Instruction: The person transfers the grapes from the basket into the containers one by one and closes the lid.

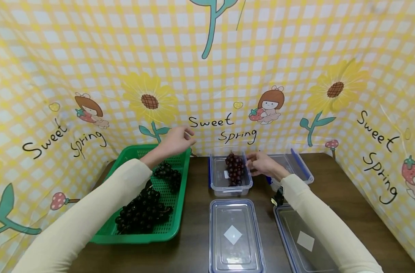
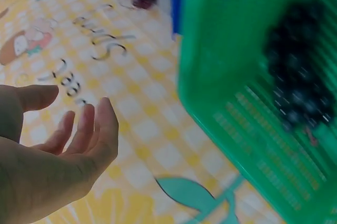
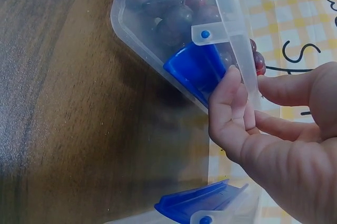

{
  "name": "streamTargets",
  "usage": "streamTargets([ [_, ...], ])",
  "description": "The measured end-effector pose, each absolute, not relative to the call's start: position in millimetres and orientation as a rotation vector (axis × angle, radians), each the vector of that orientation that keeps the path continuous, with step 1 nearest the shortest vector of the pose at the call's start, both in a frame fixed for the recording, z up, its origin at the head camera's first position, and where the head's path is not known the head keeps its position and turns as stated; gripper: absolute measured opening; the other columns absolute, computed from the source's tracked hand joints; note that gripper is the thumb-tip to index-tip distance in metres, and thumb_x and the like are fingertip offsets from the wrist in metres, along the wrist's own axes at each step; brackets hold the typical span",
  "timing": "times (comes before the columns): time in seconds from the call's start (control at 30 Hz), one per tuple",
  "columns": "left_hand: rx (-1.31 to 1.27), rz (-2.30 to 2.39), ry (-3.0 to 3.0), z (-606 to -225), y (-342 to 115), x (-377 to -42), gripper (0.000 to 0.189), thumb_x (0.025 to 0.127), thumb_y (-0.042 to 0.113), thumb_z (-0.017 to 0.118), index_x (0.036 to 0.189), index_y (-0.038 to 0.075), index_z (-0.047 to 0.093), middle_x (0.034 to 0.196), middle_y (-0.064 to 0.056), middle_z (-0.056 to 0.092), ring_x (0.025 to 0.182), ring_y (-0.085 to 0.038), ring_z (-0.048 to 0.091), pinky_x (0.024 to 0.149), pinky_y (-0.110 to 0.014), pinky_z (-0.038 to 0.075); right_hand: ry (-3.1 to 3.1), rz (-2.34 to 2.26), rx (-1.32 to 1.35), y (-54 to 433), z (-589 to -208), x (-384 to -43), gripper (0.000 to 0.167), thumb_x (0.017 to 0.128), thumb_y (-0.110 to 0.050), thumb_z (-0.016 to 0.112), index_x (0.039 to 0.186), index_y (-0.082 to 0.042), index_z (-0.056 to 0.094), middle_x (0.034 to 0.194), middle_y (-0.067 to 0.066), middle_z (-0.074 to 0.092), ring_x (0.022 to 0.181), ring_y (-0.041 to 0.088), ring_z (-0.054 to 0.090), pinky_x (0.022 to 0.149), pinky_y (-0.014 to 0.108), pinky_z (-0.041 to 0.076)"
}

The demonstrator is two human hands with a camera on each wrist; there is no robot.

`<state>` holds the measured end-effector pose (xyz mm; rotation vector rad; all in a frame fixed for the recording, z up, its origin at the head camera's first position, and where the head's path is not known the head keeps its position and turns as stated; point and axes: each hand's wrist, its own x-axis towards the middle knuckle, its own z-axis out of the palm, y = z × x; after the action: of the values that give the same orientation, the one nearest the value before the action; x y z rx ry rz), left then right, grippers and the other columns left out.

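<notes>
My right hand [image 1: 263, 164] pinches the right side wall of a clear plastic food container [image 1: 230, 189], thumb over the rim and fingers outside by a blue latch [image 3: 197, 69]. A bunch of dark red grapes [image 1: 235, 169] lies inside this container. Raised over the far end of a green plastic basket [image 1: 139, 238], my left hand [image 1: 178, 141] holds nothing, its fingers loosely bent in the left wrist view. Bunches of black grapes [image 1: 144, 212] lie in the basket, partly covered by the left sleeve in the head view.
A second clear container [image 1: 286, 163] with blue latches stands right of the first, partly behind my right hand. Two clear lids, one in the middle [image 1: 233, 252] and one on the right [image 1: 304, 253], lie nearer on the brown table [image 1: 194, 227]. Checkered cloth [image 1: 207, 83] hangs behind.
</notes>
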<state>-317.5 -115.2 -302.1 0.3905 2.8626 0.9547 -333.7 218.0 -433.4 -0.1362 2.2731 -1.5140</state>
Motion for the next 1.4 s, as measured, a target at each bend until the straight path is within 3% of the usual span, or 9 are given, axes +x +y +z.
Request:
streamTargets([
  [0.23, 0.514, 0.851, 2.929, -318.8, -157.6, -312.3, 0.035, 0.105, 0.023, 0.062, 0.135, 0.005, 0.062, 0.130, -0.020, 0.068, 0.116, -0.035, 0.068, 0.093, -0.050, 0.059, 2.261, -1.519, -0.146, 219.1, -433.5, -333.1, 0.063, 0.099, 0.010, 0.047, 0.159, 0.008, 0.030, 0.121, 0.019, 0.056, 0.102, 0.024, 0.058, 0.103, 0.057, 0.058],
  [0.47, 0.680, 0.709, 2.914, -336.6, -182.8, -310.6, 0.052, 0.100, 0.023, 0.073, 0.146, 0.004, 0.058, 0.143, -0.022, 0.063, 0.123, -0.039, 0.066, 0.099, -0.054, 0.058, 2.274, -1.504, -0.145, 218.3, -432.9, -334.1, 0.062, 0.099, 0.009, 0.049, 0.158, 0.008, 0.031, 0.119, 0.018, 0.058, 0.103, 0.024, 0.060, 0.104, 0.058, 0.057],
  [0.67, 0.779, 0.575, 2.920, -344.8, -196.0, -316.5, 0.059, 0.093, 0.022, 0.081, 0.146, 0.007, 0.060, 0.151, -0.018, 0.059, 0.126, -0.042, 0.065, 0.094, -0.056, 0.060, 2.265, -1.512, -0.161, 217.3, -432.0, -333.3, 0.061, 0.101, 0.007, 0.049, 0.159, 0.008, 0.030, 0.127, 0.022, 0.056, 0.109, 0.028, 0.060, 0.102, 0.056, 0.058],
  [0.9, 0.780, 0.481, 2.875, -369.0, -209.1, -326.2, 0.072, 0.091, 0.028, 0.084, 0.154, 0.013, 0.052, 0.162, -0.020, 0.044, 0.138, -0.045, 0.054, 0.105, -0.063, 0.052, 2.263, -1.510, -0.157, 218.9, -433.6, -332.9, 0.058, 0.101, 0.007, 0.048, 0.157, 0.008, 0.032, 0.130, 0.025, 0.055, 0.112, 0.030, 0.060, 0.103, 0.058, 0.058],
  [1.07, 0.757, 0.424, 2.855, -388.7, -218.2, -333.5, 0.077, 0.090, 0.034, 0.085, 0.155, 0.015, 0.051, 0.163, -0.021, 0.042, 0.146, -0.048, 0.045, 0.112, -0.067, 0.045, 2.271, -1.510, -0.157, 218.7, -432.9, -332.5, 0.059, 0.101, 0.006, 0.048, 0.158, 0.008, 0.032, 0.134, 0.027, 0.054, 0.114, 0.031, 0.060, 0.102, 0.057, 0.058],
  [1.4, 0.703, 0.350, 2.864, -413.7, -236.3, -344.5, 0.086, 0.083, 0.045, 0.089, 0.154, 0.012, 0.053, 0.164, -0.027, 0.040, 0.147, -0.052, 0.042, 0.113, -0.069, 0.043, 2.289, -1.496, -0.129, 218.6, -434.9, -333.4, 0.058, 0.101, 0.005, 0.049, 0.157, 0.007, 0.034, 0.131, 0.023, 0.056, 0.111, 0.027, 0.061, 0.100, 0.053, 0.060],
])
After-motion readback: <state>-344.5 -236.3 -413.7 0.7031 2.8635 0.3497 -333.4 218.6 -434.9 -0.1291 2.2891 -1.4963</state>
